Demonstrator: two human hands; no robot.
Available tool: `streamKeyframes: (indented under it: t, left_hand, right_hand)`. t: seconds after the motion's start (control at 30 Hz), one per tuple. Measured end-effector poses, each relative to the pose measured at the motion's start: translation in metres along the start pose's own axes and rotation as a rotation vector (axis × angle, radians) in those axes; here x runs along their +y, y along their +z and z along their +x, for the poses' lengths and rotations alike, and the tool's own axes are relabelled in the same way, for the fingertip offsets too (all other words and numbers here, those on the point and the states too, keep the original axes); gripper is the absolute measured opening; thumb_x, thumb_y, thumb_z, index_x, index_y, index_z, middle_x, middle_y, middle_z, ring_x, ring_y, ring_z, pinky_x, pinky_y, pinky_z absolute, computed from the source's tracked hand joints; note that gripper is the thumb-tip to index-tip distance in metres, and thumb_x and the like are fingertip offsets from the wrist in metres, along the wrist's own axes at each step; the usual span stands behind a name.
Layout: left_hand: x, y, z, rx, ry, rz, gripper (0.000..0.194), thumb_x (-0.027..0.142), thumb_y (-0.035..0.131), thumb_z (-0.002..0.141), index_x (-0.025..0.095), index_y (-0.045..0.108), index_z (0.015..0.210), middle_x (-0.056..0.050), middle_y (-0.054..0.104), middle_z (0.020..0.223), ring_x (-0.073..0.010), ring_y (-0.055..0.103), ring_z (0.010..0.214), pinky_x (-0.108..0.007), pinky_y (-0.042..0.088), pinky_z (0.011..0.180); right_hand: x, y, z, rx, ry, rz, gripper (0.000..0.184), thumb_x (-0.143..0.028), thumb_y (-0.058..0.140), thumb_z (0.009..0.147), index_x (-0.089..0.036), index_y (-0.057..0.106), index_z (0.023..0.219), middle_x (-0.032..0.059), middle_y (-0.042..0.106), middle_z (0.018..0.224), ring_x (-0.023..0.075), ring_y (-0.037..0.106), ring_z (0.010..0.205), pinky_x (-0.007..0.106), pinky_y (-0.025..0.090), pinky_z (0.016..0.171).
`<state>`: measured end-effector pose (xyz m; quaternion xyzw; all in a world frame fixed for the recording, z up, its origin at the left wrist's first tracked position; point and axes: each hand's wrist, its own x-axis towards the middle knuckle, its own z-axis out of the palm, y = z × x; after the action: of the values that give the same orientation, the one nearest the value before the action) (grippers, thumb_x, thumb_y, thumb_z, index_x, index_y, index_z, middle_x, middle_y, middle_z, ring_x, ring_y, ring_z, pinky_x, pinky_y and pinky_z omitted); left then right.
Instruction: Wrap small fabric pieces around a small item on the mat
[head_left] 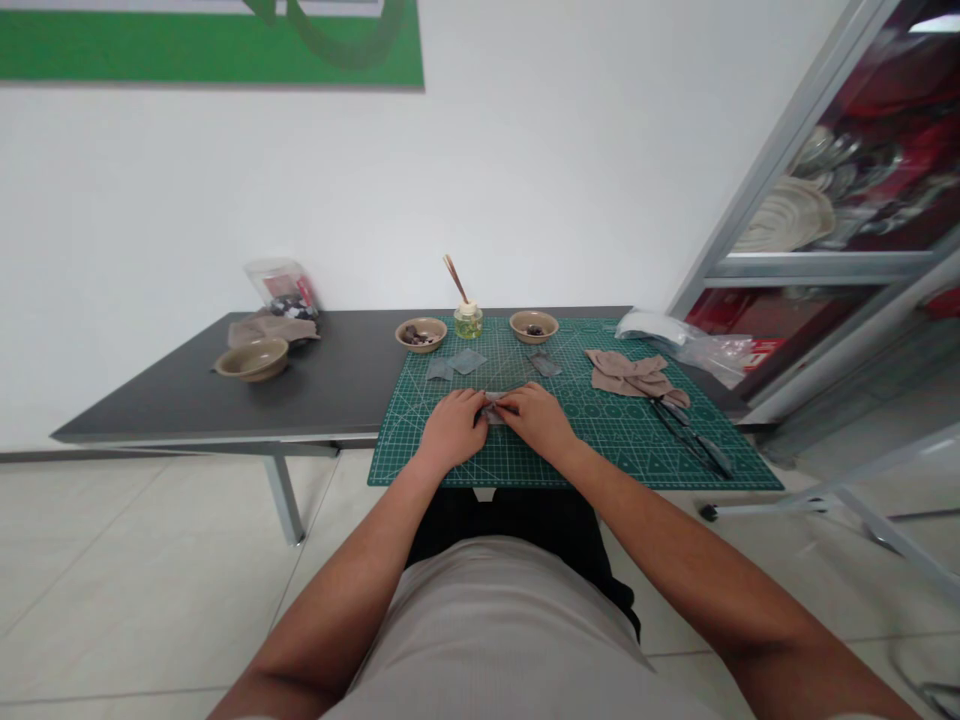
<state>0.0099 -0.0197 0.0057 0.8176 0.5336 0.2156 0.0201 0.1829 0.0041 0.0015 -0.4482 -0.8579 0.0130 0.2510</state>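
Note:
Over the front middle of the green cutting mat (615,450), both hands meet at a small, crumpled greyish piece (493,406) whose kind is too small to make out. My left hand (454,430) is closed on its left side, thumb against fingers. From the right, my right hand (541,420) pinches the same piece between thumb and fingertips. Just beyond the hands lie small flat grey sheets (467,361) on the left and a darker small sheet (545,364) on the right.
Behind stand a bowl with dark bits (421,335), a glass jar with brushes (469,320) and another bowl (534,327). Right are a brown cloth (634,374), black-handled tools (694,440) and a plastic bag (705,345). An olive bowl (253,360) and clear container (283,288) stand left.

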Motion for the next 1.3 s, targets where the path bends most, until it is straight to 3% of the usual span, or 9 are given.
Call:
streamKeyframes:
  t: [0.23,0.37,0.7,0.9,1.13,1.3]
  left_hand:
    - [0.001,0.000,-0.001,-0.002,0.005,0.027,0.019,0.020,0.047,0.087,0.020,0.060,0.101,-0.007,0.063,0.104,-0.0238,0.055,0.106,-0.039,0.045,0.093]
    - [0.000,0.001,0.000,-0.009,0.019,0.036,0.020,0.021,0.046,0.088,0.020,0.059,0.103,-0.007,0.063,0.105,-0.0236,0.054,0.106,-0.039,0.045,0.094]
    - [-0.001,0.002,-0.001,-0.003,0.031,0.035,0.023,0.019,0.047,0.086,0.020,0.058,0.106,-0.008,0.063,0.107,-0.0239,0.055,0.109,-0.038,0.045,0.096]
    - [-0.001,0.004,-0.001,0.015,-0.027,-0.035,0.027,0.018,0.048,0.086,0.020,0.056,0.112,-0.007,0.065,0.112,-0.0225,0.057,0.110,-0.037,0.044,0.098]
    - [0.002,0.001,-0.002,0.020,-0.053,-0.063,0.032,0.019,0.051,0.084,0.020,0.055,0.116,-0.007,0.065,0.114,-0.0232,0.058,0.110,-0.038,0.044,0.098]
    - [0.002,0.000,-0.002,0.010,-0.065,-0.070,0.031,0.019,0.050,0.085,0.021,0.055,0.115,-0.008,0.065,0.115,-0.0234,0.058,0.111,-0.039,0.044,0.098]
  right_hand:
    - [-0.007,-0.008,-0.020,-0.004,-0.010,-0.007,0.015,-0.022,0.061,0.089,-0.020,0.076,0.088,0.0059,0.075,0.093,0.0205,0.058,0.085,0.035,0.044,0.084]
    - [-0.015,-0.003,-0.009,-0.020,-0.043,0.005,0.017,-0.022,0.059,0.090,-0.021,0.076,0.088,0.0055,0.075,0.093,0.0198,0.059,0.086,0.035,0.043,0.085]
    - [0.003,-0.001,-0.007,0.005,0.072,-0.015,0.017,-0.023,0.060,0.089,-0.021,0.076,0.096,0.0064,0.075,0.099,0.0214,0.060,0.091,0.035,0.043,0.085]
    - [-0.012,0.001,-0.002,-0.027,-0.003,-0.013,0.017,-0.020,0.059,0.089,-0.019,0.076,0.093,0.0059,0.075,0.098,0.0205,0.059,0.089,0.034,0.042,0.085]
    - [-0.001,-0.003,-0.010,-0.030,-0.010,0.022,0.016,-0.023,0.061,0.089,-0.022,0.076,0.093,0.0043,0.075,0.094,0.0198,0.058,0.086,0.033,0.042,0.082]
    - [-0.011,0.001,0.001,-0.044,-0.040,0.009,0.017,-0.020,0.058,0.090,-0.019,0.075,0.089,0.0052,0.074,0.092,0.0187,0.058,0.086,0.033,0.040,0.085]
